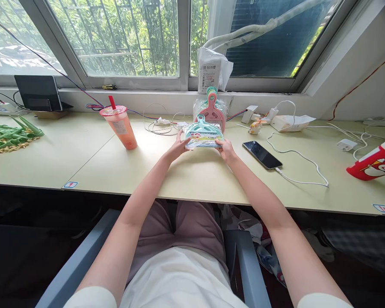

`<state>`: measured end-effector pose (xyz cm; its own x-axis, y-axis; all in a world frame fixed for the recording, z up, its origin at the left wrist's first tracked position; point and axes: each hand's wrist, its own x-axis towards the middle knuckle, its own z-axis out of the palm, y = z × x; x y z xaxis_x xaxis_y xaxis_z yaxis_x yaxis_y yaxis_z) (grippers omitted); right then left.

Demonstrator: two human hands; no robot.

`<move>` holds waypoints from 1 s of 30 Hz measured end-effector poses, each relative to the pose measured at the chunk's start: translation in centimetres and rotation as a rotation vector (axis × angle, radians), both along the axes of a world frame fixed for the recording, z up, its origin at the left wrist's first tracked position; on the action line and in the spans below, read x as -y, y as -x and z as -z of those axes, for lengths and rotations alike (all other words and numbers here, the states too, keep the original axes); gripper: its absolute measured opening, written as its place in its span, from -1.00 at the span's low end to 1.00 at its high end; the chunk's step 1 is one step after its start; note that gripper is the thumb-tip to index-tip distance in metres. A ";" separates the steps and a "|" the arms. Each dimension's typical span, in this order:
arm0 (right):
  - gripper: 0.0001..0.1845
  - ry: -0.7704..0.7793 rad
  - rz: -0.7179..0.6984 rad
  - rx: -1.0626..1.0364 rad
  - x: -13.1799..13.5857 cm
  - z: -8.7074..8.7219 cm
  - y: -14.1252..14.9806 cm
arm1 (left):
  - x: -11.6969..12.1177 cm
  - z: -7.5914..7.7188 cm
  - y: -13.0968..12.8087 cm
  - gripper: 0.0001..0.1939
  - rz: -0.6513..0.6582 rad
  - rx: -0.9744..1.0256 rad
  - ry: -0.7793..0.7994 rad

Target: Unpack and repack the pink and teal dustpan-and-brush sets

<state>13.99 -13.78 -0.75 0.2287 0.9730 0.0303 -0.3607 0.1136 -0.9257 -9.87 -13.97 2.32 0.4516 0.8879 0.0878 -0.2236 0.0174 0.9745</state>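
Observation:
Between my two hands is a mint-green mini dustpan and brush set (pixel 202 128) in clear plastic wrap with a colourful label. My left hand (pixel 178 147) grips its left edge, fingers closed on the wrap. On the right edge my right hand (pixel 226 150) pinches the lower corner. The set is held at the table's middle, its handle pointing toward the window. Right behind it a pink dustpan set (pixel 213 112), also wrapped, leans against the wall, with green handles showing behind its own.
An orange drink cup (pixel 119 127) with a red straw stands to the left. Right of my hands lie a black phone (pixel 262 155) on a charging cable and a red cup (pixel 375 161). Green stalks (pixel 11 136) and a tablet (pixel 38 93) are at far left. A white packet (pixel 210 70) rests on the sill.

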 end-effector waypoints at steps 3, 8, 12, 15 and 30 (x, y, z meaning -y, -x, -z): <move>-0.81 -0.022 0.088 0.004 -0.1 0.1 -0.3 | 0.6 -0.3 -0.2 0.06 0.035 -0.131 -0.222; -0.78 -0.037 0.062 0.053 0.1 0.2 -0.1 | 0.2 0.4 -1.2 -0.62 -0.155 -0.367 -0.481; -0.71 -0.048 0.021 0.035 0.6 -0.1 1.1 | -0.7 0.9 -1.4 -0.71 -0.303 -0.297 -0.382; -0.64 -0.094 -0.007 0.058 1.1 -0.5 2.2 | -0.6 0.8 -1.4 -0.78 -0.411 -0.214 -0.302; -0.44 -0.178 -0.056 0.218 2.1 -0.4 3.0 | -1.0 -0.1 -0.2 -0.49 -0.515 -0.241 -0.037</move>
<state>10.94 -15.86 -0.32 0.1443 0.9590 0.2439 -0.1658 0.2664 -0.9495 -9.64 -12.93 2.44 -0.0281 0.9971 0.0709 0.0342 -0.0699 0.9970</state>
